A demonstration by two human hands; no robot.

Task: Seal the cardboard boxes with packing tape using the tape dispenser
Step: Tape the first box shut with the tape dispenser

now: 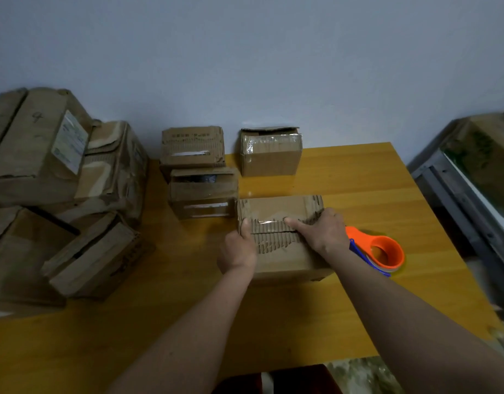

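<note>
Yellow wooden table with cardboard boxes, orange tape dispenser.

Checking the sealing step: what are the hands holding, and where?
Both hold the cardboard box: left hand at its left edge, right hand at its right edge, thumbs pressing the taped seam.
</note>
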